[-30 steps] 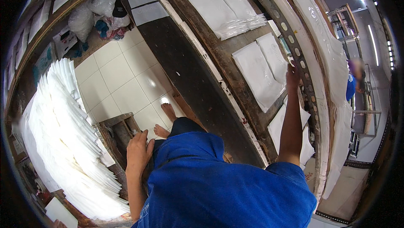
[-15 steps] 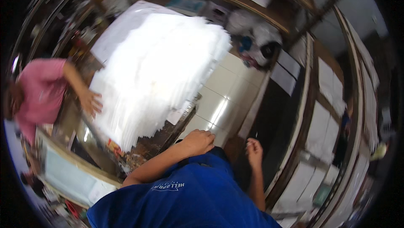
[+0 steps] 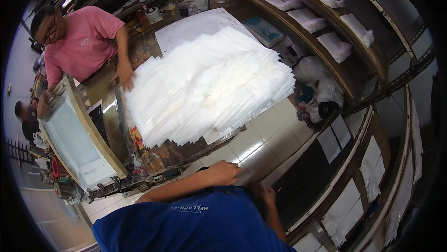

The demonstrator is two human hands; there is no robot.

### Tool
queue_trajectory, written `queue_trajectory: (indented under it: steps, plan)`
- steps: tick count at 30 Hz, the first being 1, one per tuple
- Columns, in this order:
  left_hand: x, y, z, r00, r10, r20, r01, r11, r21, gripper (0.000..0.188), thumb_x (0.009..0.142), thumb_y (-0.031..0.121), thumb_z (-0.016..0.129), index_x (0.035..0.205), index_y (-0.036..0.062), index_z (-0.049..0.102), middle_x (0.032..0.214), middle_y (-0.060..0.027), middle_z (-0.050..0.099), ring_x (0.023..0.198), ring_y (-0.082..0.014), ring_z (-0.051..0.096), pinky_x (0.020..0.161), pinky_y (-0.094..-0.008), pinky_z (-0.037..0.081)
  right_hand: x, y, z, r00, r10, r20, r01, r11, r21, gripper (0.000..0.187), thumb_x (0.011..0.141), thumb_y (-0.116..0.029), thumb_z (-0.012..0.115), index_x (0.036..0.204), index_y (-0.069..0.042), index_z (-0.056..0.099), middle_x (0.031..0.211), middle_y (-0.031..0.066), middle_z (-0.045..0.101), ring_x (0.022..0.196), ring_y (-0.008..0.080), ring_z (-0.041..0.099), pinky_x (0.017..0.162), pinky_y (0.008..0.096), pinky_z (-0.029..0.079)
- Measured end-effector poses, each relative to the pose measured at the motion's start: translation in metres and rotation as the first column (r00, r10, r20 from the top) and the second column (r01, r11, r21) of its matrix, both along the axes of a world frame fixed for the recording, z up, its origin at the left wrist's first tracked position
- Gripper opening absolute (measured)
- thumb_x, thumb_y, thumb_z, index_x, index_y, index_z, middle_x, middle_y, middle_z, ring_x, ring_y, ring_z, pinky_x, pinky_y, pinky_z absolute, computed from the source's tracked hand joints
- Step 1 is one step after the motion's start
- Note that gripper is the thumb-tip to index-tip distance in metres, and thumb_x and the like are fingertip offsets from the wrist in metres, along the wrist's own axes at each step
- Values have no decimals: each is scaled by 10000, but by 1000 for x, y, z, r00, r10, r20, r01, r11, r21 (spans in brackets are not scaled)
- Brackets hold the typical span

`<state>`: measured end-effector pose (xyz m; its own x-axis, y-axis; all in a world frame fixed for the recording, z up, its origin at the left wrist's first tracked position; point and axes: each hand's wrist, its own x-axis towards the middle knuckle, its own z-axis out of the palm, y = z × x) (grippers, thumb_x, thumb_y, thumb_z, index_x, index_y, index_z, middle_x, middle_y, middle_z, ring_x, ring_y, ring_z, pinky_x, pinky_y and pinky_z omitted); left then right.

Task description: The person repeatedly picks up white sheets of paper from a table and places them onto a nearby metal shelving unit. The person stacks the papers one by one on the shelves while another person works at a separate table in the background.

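Observation:
My left hand [image 3: 222, 173] is closed in a loose fist in front of my blue shirt, with nothing showing in it. Lower down at my right side, my right hand [image 3: 268, 197] is beside the dark rack surface; its fingers are too small and partly hidden to read. Beyond my left hand, and apart from it, a large heap of thin white sheets [image 3: 205, 87] lies fanned out on a paint-stained table [image 3: 174, 155]. Across from me, a person in a pink shirt [image 3: 88, 42] has one hand [image 3: 125, 75] at the heap's left edge.
A wood-framed printing screen [image 3: 81, 135] stands tilted at the left, with the person's other hand on its frame. Shelves [image 3: 298, 24] with white packets run along the back right. More racks [image 3: 344, 177] holding white sheets rise at my right. Plastic bags [image 3: 316, 73] lie by the shelf.
My view has swung, so the heap and table sit farther right and the person in pink shows more fully. My left hand stays curled, and my right hand has drawn nearer my body.

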<state>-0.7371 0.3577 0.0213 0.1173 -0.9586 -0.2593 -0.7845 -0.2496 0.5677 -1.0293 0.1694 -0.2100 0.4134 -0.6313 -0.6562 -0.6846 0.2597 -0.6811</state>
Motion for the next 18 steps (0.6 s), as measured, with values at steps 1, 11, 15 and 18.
queue_trajectory:
  steps: [1,11,15,18]
  plan:
    - [-1,-3,-1,1000,-3,8,3,1000,14,316,844,289,612,1013,23,591,951,-157,630,908,-335,633,794,-442,507,-5,-6,-3,1000,24,-15,-24,999,-25,220,903,-219,598,972,-11,622,732,40,597,609,128,566,553,283,467]
    - [-10,-29,-14,1000,19,15,-18,999,-41,288,859,278,581,997,26,596,933,-156,619,901,-331,625,798,-436,496,-29,1,-36,991,133,-4,-132,974,-182,234,921,-242,576,997,-25,623,761,54,603,631,140,576,588,304,495]
    - [-9,-31,-17,996,54,78,-38,980,-193,269,868,279,564,922,20,607,821,-145,612,780,-333,636,716,-426,504,-37,14,-43,993,105,-47,-102,993,55,224,930,-231,557,990,-29,632,775,59,612,676,140,582,623,316,498]
    - [-9,-30,-15,995,56,84,-38,980,-197,274,871,282,565,926,18,609,812,-146,609,768,-333,634,713,-425,505,-41,19,-43,987,129,-93,-127,992,22,220,939,-233,547,986,-34,628,762,50,610,670,136,577,610,313,492]
